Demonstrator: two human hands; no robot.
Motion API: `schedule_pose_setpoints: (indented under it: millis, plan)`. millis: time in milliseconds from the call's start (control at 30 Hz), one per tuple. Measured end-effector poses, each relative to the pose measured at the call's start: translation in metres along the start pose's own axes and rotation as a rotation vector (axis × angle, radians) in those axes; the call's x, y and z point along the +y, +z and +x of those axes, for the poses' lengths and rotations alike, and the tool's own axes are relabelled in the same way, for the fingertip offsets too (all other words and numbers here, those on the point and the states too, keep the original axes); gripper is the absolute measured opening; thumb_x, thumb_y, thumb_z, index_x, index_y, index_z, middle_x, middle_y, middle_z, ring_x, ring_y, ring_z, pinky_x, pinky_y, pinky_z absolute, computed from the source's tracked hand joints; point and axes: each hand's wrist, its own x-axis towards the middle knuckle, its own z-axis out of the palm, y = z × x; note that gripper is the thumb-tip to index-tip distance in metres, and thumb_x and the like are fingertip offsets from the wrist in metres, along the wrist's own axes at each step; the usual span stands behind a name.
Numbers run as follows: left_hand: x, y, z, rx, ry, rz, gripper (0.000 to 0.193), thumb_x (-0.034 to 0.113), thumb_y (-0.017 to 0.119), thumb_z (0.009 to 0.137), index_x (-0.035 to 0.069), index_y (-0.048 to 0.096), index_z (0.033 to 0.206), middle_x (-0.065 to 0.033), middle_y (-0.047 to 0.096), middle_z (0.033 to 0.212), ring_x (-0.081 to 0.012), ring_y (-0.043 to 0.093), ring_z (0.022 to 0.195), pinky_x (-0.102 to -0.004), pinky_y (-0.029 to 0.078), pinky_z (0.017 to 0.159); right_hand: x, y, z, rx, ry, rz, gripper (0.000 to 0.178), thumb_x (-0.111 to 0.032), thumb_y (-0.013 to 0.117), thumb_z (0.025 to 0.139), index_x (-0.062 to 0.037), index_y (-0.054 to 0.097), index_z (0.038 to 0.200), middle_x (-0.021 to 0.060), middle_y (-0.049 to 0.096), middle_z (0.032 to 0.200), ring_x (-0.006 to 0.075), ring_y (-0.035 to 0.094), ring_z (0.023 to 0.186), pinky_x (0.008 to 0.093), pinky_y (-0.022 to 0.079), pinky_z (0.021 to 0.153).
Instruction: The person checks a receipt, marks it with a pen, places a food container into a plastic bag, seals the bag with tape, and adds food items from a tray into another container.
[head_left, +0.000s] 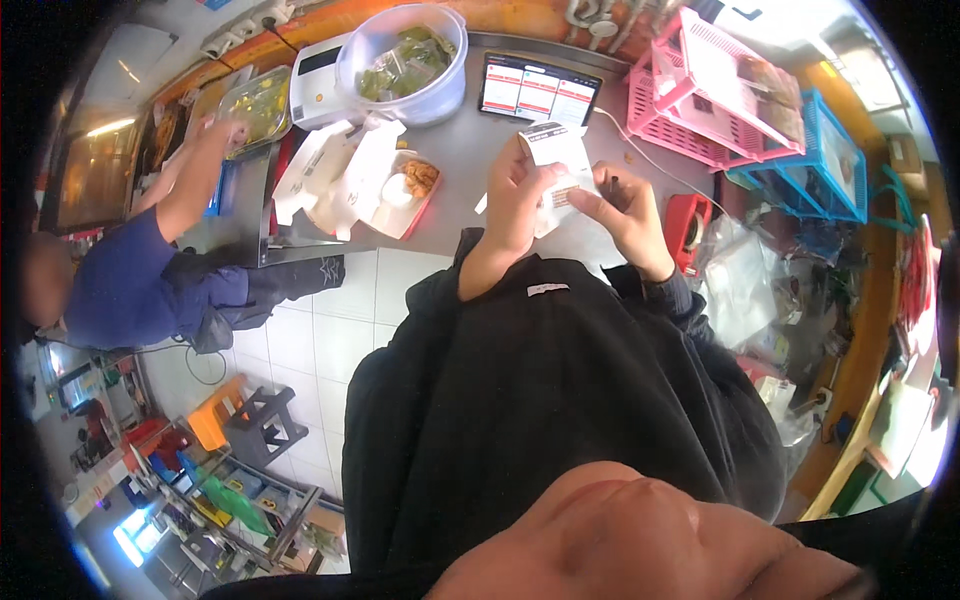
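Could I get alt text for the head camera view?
A person's left hand and right hand hold a paper slip over a counter. A tablet sits beyond, between a bucket and a pink basket; an open food box and a co-worker are at left.

Bright overall, the floor tiles [345, 300] pale; white glare [938, 435] burns out the far right edge and lower left. Fisheye curvature bends outer lines near black corners.

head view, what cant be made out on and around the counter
Head view, white printed paper slip: partly covered by the left hand.
Head view, black-framed rectangular tablet: its text is too small to read.
Head view, round translucent plastic tub: its green contents are too blurred to identify.
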Motion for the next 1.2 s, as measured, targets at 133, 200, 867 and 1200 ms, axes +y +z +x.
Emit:
schedule_pose_setpoints:
  millis: [133,200,867,1200]
  plan:
    - [0.006,0.019,0.003,-0.157,0.014,-0.045,0.033,0.013,0.047,0.083,-0.002,0.046,0.113,-0.0141,0.058,0.102,-0.0188,0.059,0.089,-0.0311,0.047,0.079,-0.023,0.001,-0.014,-0.037,-0.097,0.123,0.028,-0.009,0.062,0.083,0.0070,0.056,0.105,0.0064,0.057,0.097,0.0093,0.054,0.083,0.0254,0.045,0.070]
    - [0.008,0.029,0.003,-0.195,-0.028,-0.132,0.035,0.018,0.043,0.085,-0.002,0.045,0.114,-0.0164,0.057,0.105,-0.0220,0.059,0.091,-0.0330,0.047,0.080,-0.017,-0.003,-0.018,-0.058,-0.105,0.054,0.027,-0.011,0.062,0.083,0.0064,0.057,0.104,0.0070,0.057,0.097,0.0095,0.054,0.081,0.0253,0.046,0.069]
    - [0.032,0.058,-0.028,-0.608,-0.082,-0.568,0.058,0.041,0.038,0.093,0.019,0.016,0.141,-0.0134,0.045,0.109,-0.0182,0.051,0.088,-0.0437,0.045,0.084,-0.073,-0.069,-0.084,0.276,-0.260,-0.104,0.108,-0.084,0.011,0.068,0.0111,0.060,0.082,0.0163,0.061,0.073,0.0232,0.060,0.062,0.0303,0.049,0.063]
    - [0.031,0.066,-0.037,-0.629,-0.032,-0.565,0.062,0.044,0.040,0.091,0.018,0.015,0.141,-0.0165,0.044,0.115,-0.0208,0.055,0.095,-0.0450,0.040,0.094,-0.080,-0.030,-0.081,0.057,-0.455,-0.024,0.016,-0.001,0.067,0.074,0.0050,0.063,0.088,0.0154,0.066,0.083,0.0200,0.066,0.076,0.0277,0.052,0.073]
